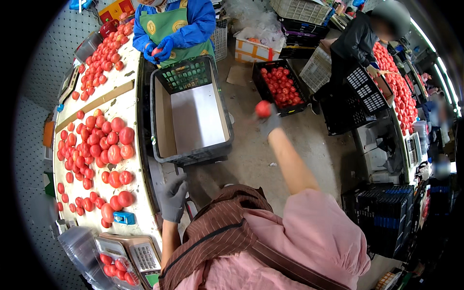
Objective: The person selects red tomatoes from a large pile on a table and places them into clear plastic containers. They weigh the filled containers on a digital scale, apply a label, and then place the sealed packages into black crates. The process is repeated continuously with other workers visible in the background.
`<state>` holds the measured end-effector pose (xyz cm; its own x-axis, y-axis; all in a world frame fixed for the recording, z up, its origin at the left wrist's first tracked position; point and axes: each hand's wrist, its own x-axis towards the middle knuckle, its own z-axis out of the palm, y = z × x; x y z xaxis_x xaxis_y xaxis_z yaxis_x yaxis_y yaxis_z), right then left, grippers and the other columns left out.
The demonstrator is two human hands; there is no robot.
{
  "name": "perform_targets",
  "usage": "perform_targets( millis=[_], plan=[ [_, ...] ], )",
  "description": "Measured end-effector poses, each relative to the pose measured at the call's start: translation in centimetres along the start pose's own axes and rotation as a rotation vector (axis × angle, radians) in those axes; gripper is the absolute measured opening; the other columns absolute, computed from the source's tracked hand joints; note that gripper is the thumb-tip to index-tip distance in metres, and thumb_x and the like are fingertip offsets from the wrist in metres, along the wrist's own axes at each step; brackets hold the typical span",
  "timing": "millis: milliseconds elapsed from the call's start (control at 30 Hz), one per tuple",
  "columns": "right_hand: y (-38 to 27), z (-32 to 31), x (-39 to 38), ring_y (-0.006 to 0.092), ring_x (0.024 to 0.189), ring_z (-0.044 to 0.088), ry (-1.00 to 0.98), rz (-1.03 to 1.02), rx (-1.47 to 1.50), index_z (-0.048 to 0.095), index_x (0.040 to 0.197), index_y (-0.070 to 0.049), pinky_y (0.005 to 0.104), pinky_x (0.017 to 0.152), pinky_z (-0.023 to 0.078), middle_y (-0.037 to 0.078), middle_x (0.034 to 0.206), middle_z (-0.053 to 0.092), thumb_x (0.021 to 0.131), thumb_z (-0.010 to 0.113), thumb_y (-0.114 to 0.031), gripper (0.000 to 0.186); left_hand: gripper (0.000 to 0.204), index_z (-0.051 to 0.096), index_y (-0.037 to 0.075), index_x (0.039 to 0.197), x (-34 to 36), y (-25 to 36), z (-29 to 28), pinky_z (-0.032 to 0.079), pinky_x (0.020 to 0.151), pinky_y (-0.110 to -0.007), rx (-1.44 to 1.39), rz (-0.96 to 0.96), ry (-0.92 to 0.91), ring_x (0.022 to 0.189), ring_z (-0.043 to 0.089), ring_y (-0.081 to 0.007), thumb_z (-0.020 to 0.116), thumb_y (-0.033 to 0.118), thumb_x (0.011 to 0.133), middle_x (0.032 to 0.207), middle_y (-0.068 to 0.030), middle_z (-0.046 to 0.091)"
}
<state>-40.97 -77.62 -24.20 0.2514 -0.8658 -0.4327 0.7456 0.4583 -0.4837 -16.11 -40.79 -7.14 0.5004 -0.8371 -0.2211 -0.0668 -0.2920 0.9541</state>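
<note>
My right hand [270, 123], in a grey glove and blurred by motion, reaches out over the floor and is closed on a red tomato [263, 108]. Ahead of it stands a black crate [295, 109] full of tomatoes. My left hand [174, 197], also gloved in grey, is beside the table's edge, just below the near end of a large black crate [192, 153]. Its fingers are loosely bent and slightly apart, with nothing visible in them. That large crate has cardboard-lined sides and a pale flat bottom. Many loose tomatoes [114, 154] lie on the white table [137, 193] to my left.
A scale [143, 256] holds a clear box of tomatoes [115, 268] near a small blue device [124, 218]. Across the table corner, a person in blue sleeves [199, 24] handles a tomato. Another person [355, 41] stands by crates at right. Stacked black crates [382, 212] stand right.
</note>
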Motion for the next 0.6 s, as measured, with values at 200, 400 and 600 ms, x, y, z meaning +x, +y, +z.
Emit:
perform_targets(
  millis=[200, 400, 600],
  plan=[
    [2.9, 13.1, -1.9, 0.0214, 0.074, 0.064, -0.028, -0.100, -0.396, 0.060, 0.109, -0.013, 0.0344, 0.066, 0.052, 0.003, 0.090, 0.065, 0.089, 0.064, -0.025, 0.025, 0.024, 0.065, -0.003, 0.110, -4.7, -3.4, -4.2, 0.049, 0.085, -0.027, 0.077, -0.096, 0.240, 0.096, 0.063, -0.0158, 0.063, 0.007, 0.087, 0.107, -0.0103, 0.067],
    [19.7, 22.3, -18.1, 0.0124, 0.070, 0.059, -0.682, 0.065, -0.692, 0.059, 0.109, -0.001, 0.0266, 0.065, 0.051, 0.007, 0.085, 0.062, 0.095, 0.054, -0.016, 0.021, 0.025, 0.066, 0.003, 0.103, -11.0, -1.1, -7.7, 0.049, 0.083, -0.035, 0.306, 0.026, 0.347, 0.092, 0.063, -0.0282, 0.065, 0.021, 0.085, 0.101, -0.0142, 0.066],
    [33.7, 26.5, -34.3, 0.0111, 0.076, 0.061, -1.337, 0.154, -0.991, 0.061, 0.105, 0.004, 0.0234, 0.072, 0.050, 0.006, 0.089, 0.064, 0.091, 0.057, -0.006, 0.017, 0.027, 0.066, 0.006, 0.106, -21.5, -3.1, -13.0, 0.049, 0.084, -0.032, 0.113, -0.029, 0.487, 0.093, 0.062, -0.0237, 0.065, 0.023, 0.086, 0.105, -0.0117, 0.065]
  ],
)
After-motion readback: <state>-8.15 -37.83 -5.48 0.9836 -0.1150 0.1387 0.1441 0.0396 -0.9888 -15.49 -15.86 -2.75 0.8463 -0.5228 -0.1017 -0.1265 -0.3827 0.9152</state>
